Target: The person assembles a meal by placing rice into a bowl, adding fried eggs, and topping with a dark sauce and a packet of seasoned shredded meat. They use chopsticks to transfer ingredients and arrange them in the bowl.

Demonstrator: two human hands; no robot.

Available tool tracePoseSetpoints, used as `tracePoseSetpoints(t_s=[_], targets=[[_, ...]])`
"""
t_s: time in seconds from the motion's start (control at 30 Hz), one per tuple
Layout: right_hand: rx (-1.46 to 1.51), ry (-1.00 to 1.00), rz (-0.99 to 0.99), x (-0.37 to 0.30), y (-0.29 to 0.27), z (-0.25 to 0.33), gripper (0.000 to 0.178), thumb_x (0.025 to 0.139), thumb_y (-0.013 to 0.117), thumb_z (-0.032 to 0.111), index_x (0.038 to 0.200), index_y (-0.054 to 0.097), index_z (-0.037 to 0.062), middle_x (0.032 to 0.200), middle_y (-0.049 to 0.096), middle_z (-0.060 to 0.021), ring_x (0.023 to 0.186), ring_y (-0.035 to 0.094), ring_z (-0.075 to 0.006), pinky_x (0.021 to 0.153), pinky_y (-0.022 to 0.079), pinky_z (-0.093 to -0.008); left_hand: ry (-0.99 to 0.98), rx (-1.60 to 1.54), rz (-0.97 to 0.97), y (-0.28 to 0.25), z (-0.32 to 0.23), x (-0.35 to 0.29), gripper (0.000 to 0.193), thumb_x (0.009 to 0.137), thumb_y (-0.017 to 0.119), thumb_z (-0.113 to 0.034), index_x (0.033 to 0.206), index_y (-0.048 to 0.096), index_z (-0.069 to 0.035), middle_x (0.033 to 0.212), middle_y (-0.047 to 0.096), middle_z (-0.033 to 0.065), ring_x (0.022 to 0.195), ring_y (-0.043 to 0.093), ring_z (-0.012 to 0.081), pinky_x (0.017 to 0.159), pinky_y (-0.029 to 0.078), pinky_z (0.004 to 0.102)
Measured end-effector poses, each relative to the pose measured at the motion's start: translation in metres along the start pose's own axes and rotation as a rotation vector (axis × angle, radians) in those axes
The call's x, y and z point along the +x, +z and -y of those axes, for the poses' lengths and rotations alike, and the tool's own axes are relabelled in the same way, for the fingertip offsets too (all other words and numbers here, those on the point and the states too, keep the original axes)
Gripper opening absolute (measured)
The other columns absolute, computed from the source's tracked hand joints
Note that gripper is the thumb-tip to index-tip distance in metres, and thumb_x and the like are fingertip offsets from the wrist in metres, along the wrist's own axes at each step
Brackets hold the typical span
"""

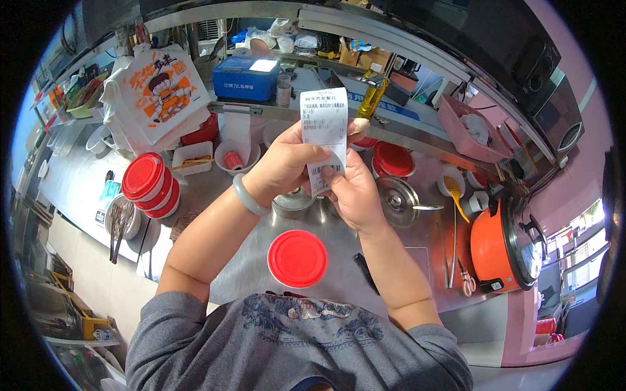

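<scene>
Both my hands hold up a long white printed receipt [323, 124] over the steel counter. My left hand [284, 163] grips its left edge, the thumb lying across the front, and a pale bangle circles that wrist. Lower on the slip, my right hand [355, 195] pinches it near the bottom, with a finger also behind the paper's right edge. Below the hands, close to my body, a round container with a red lid [297, 259] sits on the counter. Behind my right hand lies a metal pot lid [398, 201].
Stacked red-lidded tubs [145, 179] and a whisk [119, 225] stand at left, below a printed white bag [156, 98]. A blue box [246, 79] and an oil bottle [373, 96] line the back. At right are scissors [467, 280] and an orange cooker [493, 247].
</scene>
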State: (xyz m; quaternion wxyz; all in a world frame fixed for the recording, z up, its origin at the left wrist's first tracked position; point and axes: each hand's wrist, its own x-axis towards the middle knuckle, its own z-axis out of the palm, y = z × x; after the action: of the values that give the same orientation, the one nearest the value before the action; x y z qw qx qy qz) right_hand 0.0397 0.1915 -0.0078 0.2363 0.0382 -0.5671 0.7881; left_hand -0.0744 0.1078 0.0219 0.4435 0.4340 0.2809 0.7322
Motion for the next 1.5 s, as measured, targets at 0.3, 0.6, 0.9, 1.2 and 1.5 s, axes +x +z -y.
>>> tracePoseSetpoints(t_s=[0.3, 0.6, 0.9, 1.2, 1.5], targets=[[-0.080, -0.017, -0.011, -0.004, 0.004, -0.002, 0.030, 0.095, 0.039, 0.003, 0.124, 0.041, 0.0049, 0.104, 0.058, -0.0080, 0.080, 0.059, -0.0135, 0.070, 0.051, -0.0272, 0.009, -0.023, -0.015, 0.004, -0.003, -0.002, 0.051, 0.078, 0.059, -0.006, 0.127, 0.047, 0.002, 0.130, 0.050, 0.0170, 0.124, 0.046, 0.0295, 0.104, 0.035, 0.0432], [-0.531, 0.001, -0.056, -0.010, -0.005, -0.008, 0.023, 0.095, 0.041, 0.004, 0.118, 0.046, 0.0020, 0.097, 0.062, -0.0080, 0.073, 0.057, -0.0090, 0.067, 0.050, -0.0247, 0.236, -0.251, -0.062, -0.013, -0.025, 0.023, 0.052, 0.083, 0.060, -0.003, 0.132, 0.042, -0.007, 0.121, 0.055, 0.0108, 0.106, 0.059, 0.0232, 0.089, 0.051, 0.0416], [-0.873, -0.285, -0.190, 0.011, -0.021, -0.031, 0.045, 0.076, 0.042, -0.013, 0.119, 0.049, -0.0009, 0.104, 0.059, -0.0240, 0.102, 0.057, -0.0395, 0.087, 0.045, -0.0383, 0.366, -0.217, -0.296, -0.020, -0.011, 0.051, 0.041, 0.089, 0.038, -0.010, 0.130, 0.043, -0.011, 0.098, 0.057, 0.0055, 0.051, 0.036, 0.0075, 0.049, 0.032, 0.0220], [-0.770, -0.254, -0.366, 0.070, -0.061, -0.062, 0.026, 0.085, 0.040, -0.003, 0.108, 0.052, 0.0000, 0.083, 0.059, -0.0110, 0.066, 0.056, -0.0170, 0.062, 0.046, -0.0294, 0.646, -0.295, -0.361, -0.051, -0.022, 0.094, 0.036, 0.095, 0.036, -0.033, 0.124, 0.046, -0.014, 0.119, 0.054, 0.0088, 0.095, 0.057, 0.0243, 0.082, 0.043, 0.0376], [-0.141, -0.144, -0.455, 0.166, -0.097, -0.047, 0.010, 0.080, 0.043, 0.002, 0.088, 0.049, 0.0027, 0.074, 0.053, -0.0048, 0.059, 0.047, -0.0105, 0.052, 0.038, -0.0236, 0.368, -0.112, -0.140, -0.091, 0.003, 0.010, 0.047, 0.094, 0.041, -0.038, 0.133, 0.041, -0.012, 0.129, 0.050, 0.0085, 0.114, 0.050, 0.0272, 0.095, 0.039, 0.0401]])
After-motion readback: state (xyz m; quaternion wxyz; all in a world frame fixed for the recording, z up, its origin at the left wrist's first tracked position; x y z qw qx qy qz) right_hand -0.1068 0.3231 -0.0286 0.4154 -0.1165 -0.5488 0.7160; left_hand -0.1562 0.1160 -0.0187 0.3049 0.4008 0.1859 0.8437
